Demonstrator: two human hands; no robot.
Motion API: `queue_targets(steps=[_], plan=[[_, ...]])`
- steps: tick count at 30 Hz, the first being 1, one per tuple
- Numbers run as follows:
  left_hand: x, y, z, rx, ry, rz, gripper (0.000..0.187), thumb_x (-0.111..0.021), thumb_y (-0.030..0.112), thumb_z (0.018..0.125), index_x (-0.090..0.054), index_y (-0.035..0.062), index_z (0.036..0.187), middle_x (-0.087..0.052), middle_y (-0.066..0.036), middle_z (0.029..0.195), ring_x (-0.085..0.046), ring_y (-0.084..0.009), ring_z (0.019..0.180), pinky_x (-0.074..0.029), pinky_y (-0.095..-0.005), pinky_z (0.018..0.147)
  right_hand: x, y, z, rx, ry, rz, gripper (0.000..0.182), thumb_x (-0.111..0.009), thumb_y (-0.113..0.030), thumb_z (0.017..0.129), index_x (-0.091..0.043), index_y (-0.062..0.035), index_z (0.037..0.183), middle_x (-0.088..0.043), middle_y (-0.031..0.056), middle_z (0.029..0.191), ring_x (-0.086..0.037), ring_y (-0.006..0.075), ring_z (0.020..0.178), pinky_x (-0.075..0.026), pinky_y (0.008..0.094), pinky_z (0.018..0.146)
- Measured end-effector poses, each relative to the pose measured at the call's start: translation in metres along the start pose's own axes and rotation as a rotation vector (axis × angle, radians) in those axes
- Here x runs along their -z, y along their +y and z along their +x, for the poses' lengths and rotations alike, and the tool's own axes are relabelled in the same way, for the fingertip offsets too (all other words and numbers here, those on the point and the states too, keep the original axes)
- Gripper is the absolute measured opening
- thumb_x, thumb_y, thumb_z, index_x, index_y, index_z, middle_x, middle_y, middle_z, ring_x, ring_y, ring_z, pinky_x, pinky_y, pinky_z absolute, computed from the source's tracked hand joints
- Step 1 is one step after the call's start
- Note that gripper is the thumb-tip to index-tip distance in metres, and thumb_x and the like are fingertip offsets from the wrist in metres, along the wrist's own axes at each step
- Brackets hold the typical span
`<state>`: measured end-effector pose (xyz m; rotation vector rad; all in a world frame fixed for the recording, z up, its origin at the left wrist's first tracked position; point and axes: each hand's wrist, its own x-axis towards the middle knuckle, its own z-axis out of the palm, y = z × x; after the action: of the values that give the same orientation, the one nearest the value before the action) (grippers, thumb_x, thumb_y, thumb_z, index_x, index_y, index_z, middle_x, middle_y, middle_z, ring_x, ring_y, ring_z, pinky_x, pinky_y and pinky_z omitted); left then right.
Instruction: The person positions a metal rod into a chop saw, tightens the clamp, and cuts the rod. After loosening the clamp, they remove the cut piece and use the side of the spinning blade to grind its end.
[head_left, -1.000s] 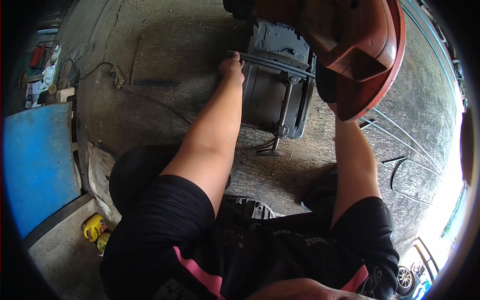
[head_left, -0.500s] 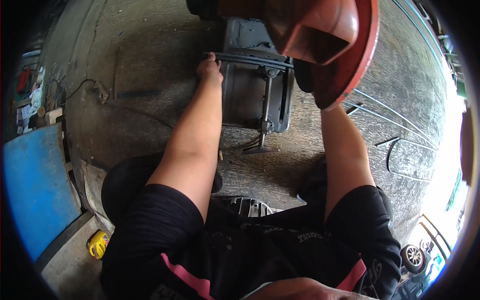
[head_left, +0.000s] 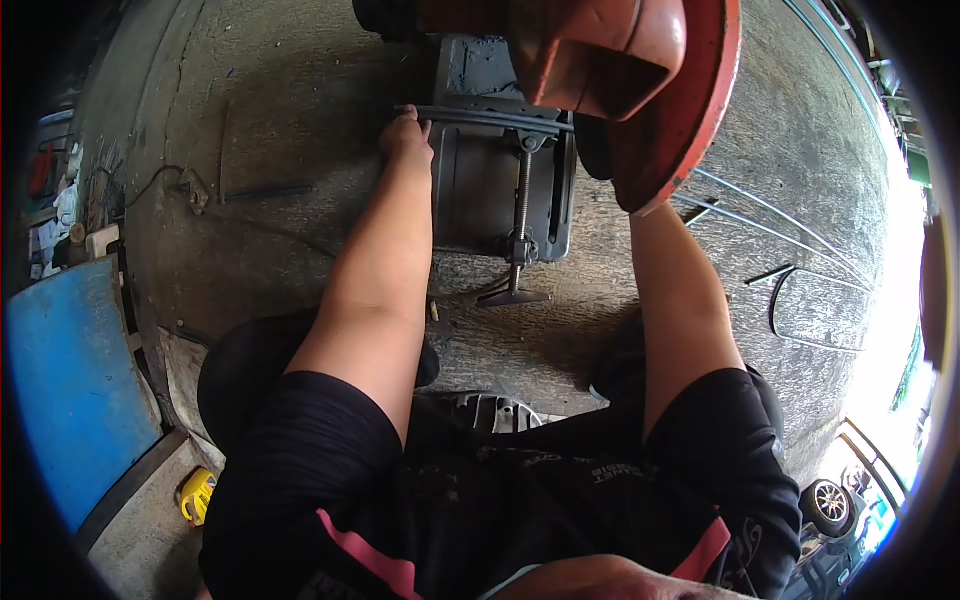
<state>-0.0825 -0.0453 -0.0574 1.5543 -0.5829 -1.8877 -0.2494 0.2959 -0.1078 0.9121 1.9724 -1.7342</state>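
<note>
- Pinching the left end of metal bars (head_left: 475, 117) between thumb and fingers of the left hand (head_left: 407, 138), in the upper middle of the frame, with forearm reaching up from below.
- Running away rightward from the left hand: long axis nearly level, tilted slightly down to the right, crosswise over the dark metal base (head_left: 475, 190).
- Reaching, at the right end, close to the orange-red housing (head_left: 600, 80) and just left of the red guard (head_left: 705, 110); nearer to the left hand at the left end, nearer to the guard side at the right.
- Meeting the top of the clamp screw (head_left: 523, 190), set almost square to the metal bars, with its handle (head_left: 513, 298) below.
- Extending the right forearm (head_left: 680, 290) up behind the red guard; cannot tell the right hand's state or hold, being hidden there.
- Lying well apart, right of the frame: thin rods (head_left: 790, 230) on the floor (head_left: 300, 100).
</note>
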Motion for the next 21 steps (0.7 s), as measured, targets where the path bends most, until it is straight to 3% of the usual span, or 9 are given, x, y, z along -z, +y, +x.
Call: queue_targets(steps=[13, 21], plan=[[-0.003, 0.002, -0.007, -0.017, -0.011, 0.054, 0.04, -0.066, 0.012, 0.087, -0.046, -0.0038, 0.118, -0.059, -0.012, 0.109, -0.061, -0.0201, 0.095, -0.058, -0.032, 0.08, 0.001, -0.003, 0.0, -0.007, 0.041, -0.048, 0.068, -0.062, -0.044, 0.081, -0.042, -0.0024, 0.13, -0.029, 0.0103, 0.141, -0.031, 0.0383, 0.127, -0.04, 0.0439, 0.097], [-0.008, 0.001, -0.002, -0.013, 0.096, 0.116, 0.043, -0.068, 0.015, 0.086, -0.046, -0.0053, 0.117, -0.059, -0.016, 0.109, -0.062, -0.0223, 0.094, -0.06, -0.0301, 0.073, -0.009, -0.028, -0.017, -0.02, 0.129, -0.169, 0.069, -0.062, -0.045, 0.081, -0.041, -0.0018, 0.13, -0.026, 0.0097, 0.143, -0.029, 0.0386, 0.129, -0.039, 0.0442, 0.098]])
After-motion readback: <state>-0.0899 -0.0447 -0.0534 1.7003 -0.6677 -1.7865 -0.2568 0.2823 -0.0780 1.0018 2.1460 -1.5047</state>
